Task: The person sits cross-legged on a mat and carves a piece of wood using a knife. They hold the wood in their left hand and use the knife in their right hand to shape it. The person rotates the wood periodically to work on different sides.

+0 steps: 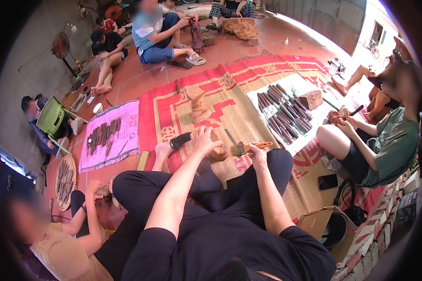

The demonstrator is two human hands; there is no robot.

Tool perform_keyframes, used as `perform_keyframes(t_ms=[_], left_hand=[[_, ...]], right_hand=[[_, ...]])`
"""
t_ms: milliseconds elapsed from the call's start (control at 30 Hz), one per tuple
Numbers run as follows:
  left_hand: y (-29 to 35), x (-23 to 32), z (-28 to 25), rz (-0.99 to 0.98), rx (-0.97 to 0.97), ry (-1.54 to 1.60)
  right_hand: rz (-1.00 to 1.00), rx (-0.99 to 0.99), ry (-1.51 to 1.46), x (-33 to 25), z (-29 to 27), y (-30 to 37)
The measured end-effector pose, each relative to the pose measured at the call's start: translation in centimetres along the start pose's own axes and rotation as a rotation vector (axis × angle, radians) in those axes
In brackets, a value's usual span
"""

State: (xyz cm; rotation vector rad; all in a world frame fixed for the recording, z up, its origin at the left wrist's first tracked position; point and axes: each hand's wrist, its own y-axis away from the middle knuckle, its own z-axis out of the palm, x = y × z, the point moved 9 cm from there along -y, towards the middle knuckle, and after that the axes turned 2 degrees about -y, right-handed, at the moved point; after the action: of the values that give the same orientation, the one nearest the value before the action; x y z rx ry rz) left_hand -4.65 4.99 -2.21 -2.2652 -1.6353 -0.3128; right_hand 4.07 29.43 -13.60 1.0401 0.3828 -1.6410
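My left hand [203, 139] is closed over a small light-brown wood carving [219, 152], whose upper part the fingers partly hide. In my right hand [258, 154] is a flat paintbrush [239, 149] with an orange handle, gripped between the fingers. Its bristles point left, at the side of the carving; whether they touch it I cannot tell. Just beyond the brush a slim chisel [230, 136] lies on the mat. A pale carved wooden figure [200, 111] stands farther out. Left of my left hand is a dark rounded thing [180, 140] beside a bare foot.
The red and tan mat [159, 103] bears a white sheet with several dark-handled tools [283, 112] at right. More tools [104, 136] lie on a pink cloth at left. People sit close on both sides. A phone [327, 181] and a cardboard box [314, 224] are near my right knee.
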Motion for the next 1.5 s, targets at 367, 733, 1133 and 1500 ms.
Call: perform_keyframes(t_ms=[367, 733, 1133, 1500], left_hand=[[1.4, 0.1, -2.5, 0.096, 0.258, 0.127], [-0.8, -0.6, -4.0, 0.046, 0.283, 0.167], [-5.5, -5.3, -1.4, -0.237, -0.016, 0.094], [-6.8, -7.0, -0.7, -0.337, -0.078, 0.106]], right_hand=[[0.033, 0.042, -0.033, -0.1, 0.6, 0.0], [0.094, 0.028, 0.005, 0.8, 2.1, -1.1], [0.044, 0.004, 0.138, 1.2, 4.1, 1.1], [0.017, 0.001, 0.195, 4.8, 8.1, -0.8]])
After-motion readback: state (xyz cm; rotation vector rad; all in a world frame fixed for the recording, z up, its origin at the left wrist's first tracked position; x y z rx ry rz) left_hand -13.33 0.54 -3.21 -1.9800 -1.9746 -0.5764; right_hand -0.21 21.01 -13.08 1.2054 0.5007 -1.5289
